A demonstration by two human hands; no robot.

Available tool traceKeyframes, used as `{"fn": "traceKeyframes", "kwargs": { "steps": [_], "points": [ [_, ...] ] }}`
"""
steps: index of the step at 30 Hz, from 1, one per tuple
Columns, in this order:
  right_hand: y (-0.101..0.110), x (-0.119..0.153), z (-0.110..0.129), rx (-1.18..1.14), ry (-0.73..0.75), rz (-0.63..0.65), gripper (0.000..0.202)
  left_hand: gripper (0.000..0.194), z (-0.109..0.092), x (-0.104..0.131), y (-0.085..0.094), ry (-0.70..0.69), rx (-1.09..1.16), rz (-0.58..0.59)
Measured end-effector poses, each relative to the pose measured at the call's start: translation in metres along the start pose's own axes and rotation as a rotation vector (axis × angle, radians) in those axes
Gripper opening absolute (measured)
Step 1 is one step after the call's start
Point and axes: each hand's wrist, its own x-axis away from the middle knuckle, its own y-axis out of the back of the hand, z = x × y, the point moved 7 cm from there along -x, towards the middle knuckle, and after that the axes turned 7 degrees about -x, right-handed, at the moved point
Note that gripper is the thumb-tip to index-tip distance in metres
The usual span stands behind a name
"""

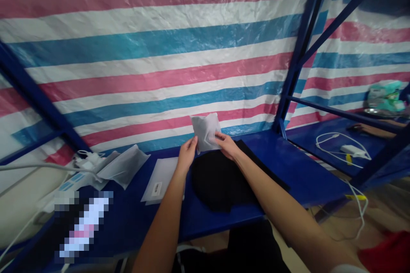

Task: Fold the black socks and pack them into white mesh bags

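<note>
A small whitish translucent bag point(206, 133) is held up between both hands above the blue table. My left hand point(188, 152) pinches its left edge, and my right hand point(226, 144) grips its right side. Just below lies a folded black cloth point(218, 179) on the table. To its left, flat frosted sleeves point(162, 175) carry a small white label, partly behind my left forearm. What the held bag contains cannot be made out.
Crumpled translucent bags point(123, 166) and a power strip point(72, 181) with plugs are at the left, near a pixelated screen point(85, 228). Blue metal posts flank the table point(272, 147). Beyond the right post are a white charger point(354, 151) and another person's hand.
</note>
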Motion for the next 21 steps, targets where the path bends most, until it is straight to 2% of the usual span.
{"fn": "traceKeyframes", "kwargs": {
  "steps": [2, 8, 14, 21],
  "points": [
    [-0.007, 0.005, -0.003, -0.032, -0.085, 0.049, 0.063, 0.051, -0.003, 0.003, -0.001, 0.023, 0.000, 0.031],
    [-0.013, 0.013, -0.003, 0.002, -0.190, 0.093, 0.047, 0.045, -0.008, 0.008, 0.007, 0.073, 0.021, -0.072],
    [-0.017, 0.015, -0.003, -0.002, -0.207, 0.087, 0.041, 0.039, -0.010, 0.006, 0.012, -0.028, -0.090, -0.134],
    [-0.005, 0.008, 0.004, -0.018, -0.150, 0.047, 0.042, 0.039, -0.001, -0.002, 0.026, -0.023, -0.041, -0.218]
  ]
}}
